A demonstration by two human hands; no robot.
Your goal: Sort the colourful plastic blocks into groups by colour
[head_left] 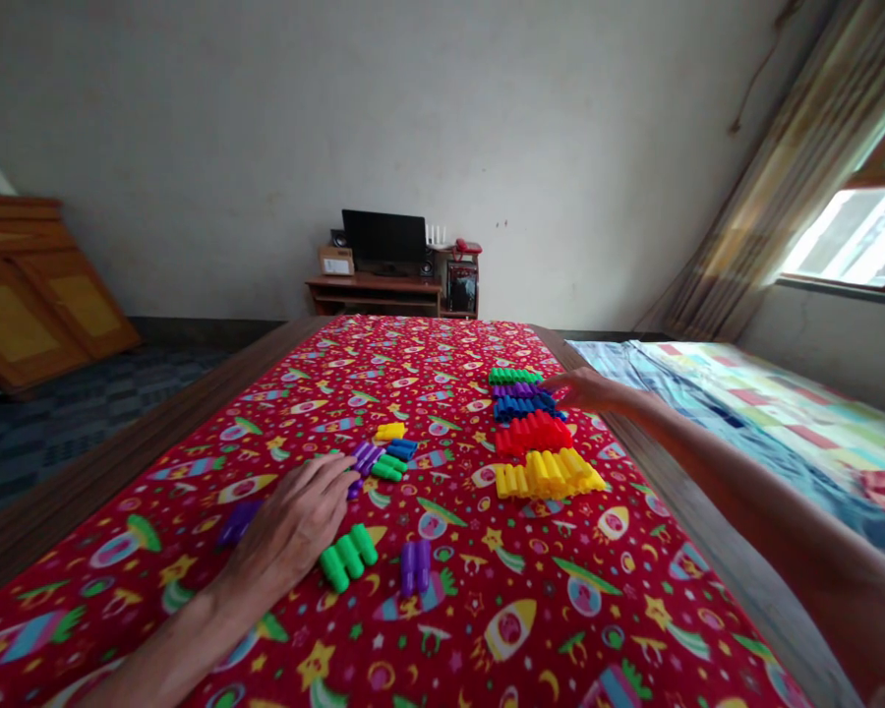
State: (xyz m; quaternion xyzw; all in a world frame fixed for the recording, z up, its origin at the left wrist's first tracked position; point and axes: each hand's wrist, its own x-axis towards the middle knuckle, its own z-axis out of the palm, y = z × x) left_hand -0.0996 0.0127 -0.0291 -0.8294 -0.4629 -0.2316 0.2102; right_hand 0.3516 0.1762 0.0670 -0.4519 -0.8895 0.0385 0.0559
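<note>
My left hand [306, 511] lies low over the cloth with its fingers stretched forward; its fingertips are at a cluster of purple plastic building blocks [367, 457]. Part of another purple block [240, 521] shows beside its wrist side. Close to that hand are green joined blocks [349, 557] and a purple pair [415, 567]. My right hand [584, 389] reaches to the right end of a purple row [512, 390], its fingers closed about the end block, which they partly hide. That row lies between a green row [514, 376] and a blue row [525, 407].
Nearer than the blue row lie red blocks [535, 433] and yellow blocks [550, 474]. Small yellow [390, 431], blue [402, 449] and green [389, 467] pieces lie mid-table. A red patterned cloth [442, 639] covers the table. A bed [767, 413] stands at right.
</note>
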